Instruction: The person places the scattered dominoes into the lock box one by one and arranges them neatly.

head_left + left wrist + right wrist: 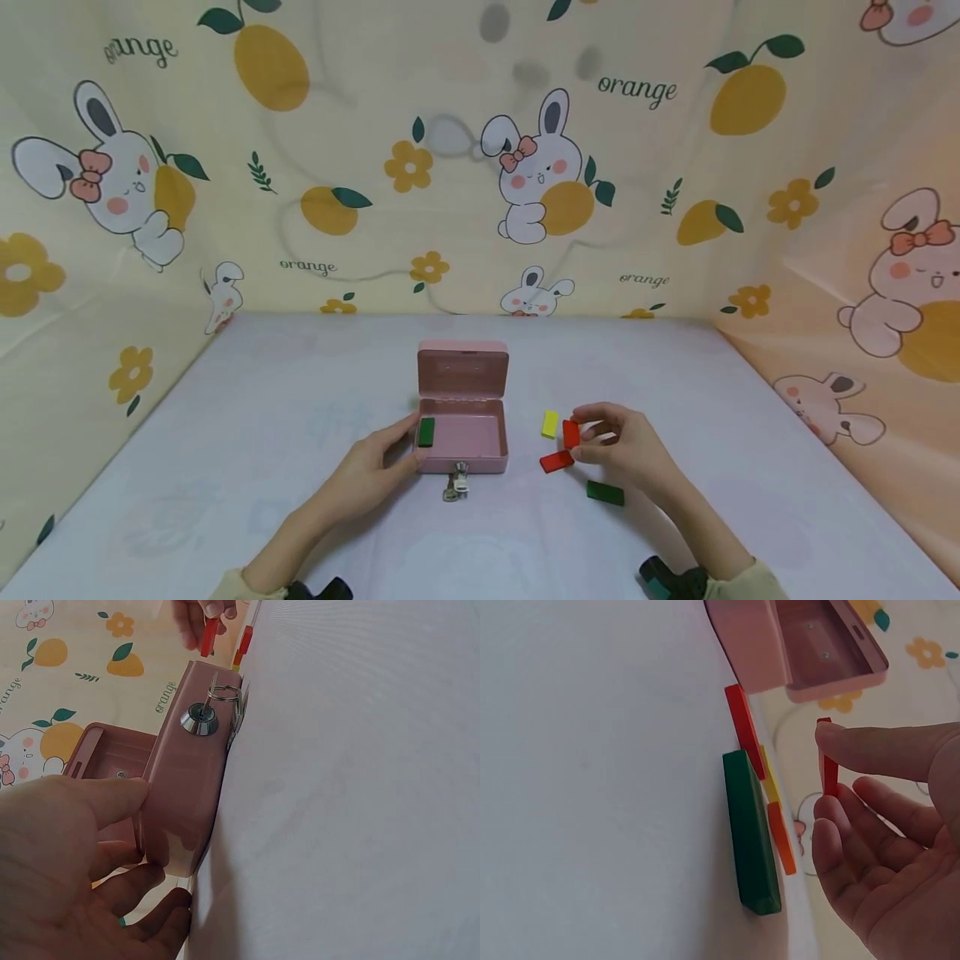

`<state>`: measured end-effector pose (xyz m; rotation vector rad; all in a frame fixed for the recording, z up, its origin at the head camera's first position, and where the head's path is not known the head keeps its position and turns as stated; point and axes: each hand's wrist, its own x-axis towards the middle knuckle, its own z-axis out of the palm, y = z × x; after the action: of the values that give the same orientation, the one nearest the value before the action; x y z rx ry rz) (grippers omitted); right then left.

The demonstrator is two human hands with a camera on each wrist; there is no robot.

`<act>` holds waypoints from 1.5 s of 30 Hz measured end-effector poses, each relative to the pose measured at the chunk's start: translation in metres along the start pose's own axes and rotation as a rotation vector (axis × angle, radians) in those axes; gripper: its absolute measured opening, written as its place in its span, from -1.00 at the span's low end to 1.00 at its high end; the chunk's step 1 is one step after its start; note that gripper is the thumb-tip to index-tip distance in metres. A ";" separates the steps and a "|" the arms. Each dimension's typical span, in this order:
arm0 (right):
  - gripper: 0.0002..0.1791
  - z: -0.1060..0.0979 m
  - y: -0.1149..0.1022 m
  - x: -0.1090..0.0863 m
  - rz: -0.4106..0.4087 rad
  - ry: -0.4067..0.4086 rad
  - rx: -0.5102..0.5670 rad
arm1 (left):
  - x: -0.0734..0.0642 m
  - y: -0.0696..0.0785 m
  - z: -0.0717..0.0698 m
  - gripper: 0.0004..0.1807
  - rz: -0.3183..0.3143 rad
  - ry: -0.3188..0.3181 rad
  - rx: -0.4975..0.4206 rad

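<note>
An open pink cash box (462,465) stands on the table with its lid (462,372) raised and a green block (426,432) inside at the left. My left hand (367,471) holds the box's left side, thumb near the front corner. Keys (225,694) hang from the lock on its front. To the right of the box, my right hand (630,446) pinches a red block (829,761) between thumb and fingers, raised above the table. Near that hand lie another red block (557,461), a yellow block (550,424), a green block (605,492) and an orange block (781,838).
A white cloth covers the table (300,375). Behind it and at both sides hangs a printed curtain (450,208) with rabbits and oranges. Dark wrist cameras (671,577) sit at both sleeves.
</note>
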<state>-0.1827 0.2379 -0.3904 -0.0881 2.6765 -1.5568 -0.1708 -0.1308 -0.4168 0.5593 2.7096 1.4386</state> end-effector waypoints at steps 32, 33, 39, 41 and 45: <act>-0.49 0.041 -0.037 -0.007 -0.201 -0.024 -0.051 | 0.000 0.000 -0.001 -0.31 0.000 -0.001 0.006; -0.49 0.043 -0.039 -0.007 -0.210 -0.024 -0.058 | 0.000 0.000 -0.001 -0.31 -0.001 0.000 0.007; -0.52 0.055 -0.050 -0.005 -0.235 0.014 -0.100 | 0.000 0.000 -0.001 -0.31 0.007 -0.007 0.002; -0.54 0.059 -0.054 -0.004 -0.243 0.028 -0.088 | 0.000 0.000 -0.001 -0.31 0.012 -0.010 -0.003; -0.58 0.068 -0.061 0.000 -0.263 0.057 -0.076 | 0.000 0.000 0.000 -0.31 0.010 -0.005 -0.011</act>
<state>-0.1765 0.1487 -0.3710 -0.4206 2.8660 -1.5412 -0.1708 -0.1310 -0.4163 0.5766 2.6973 1.4515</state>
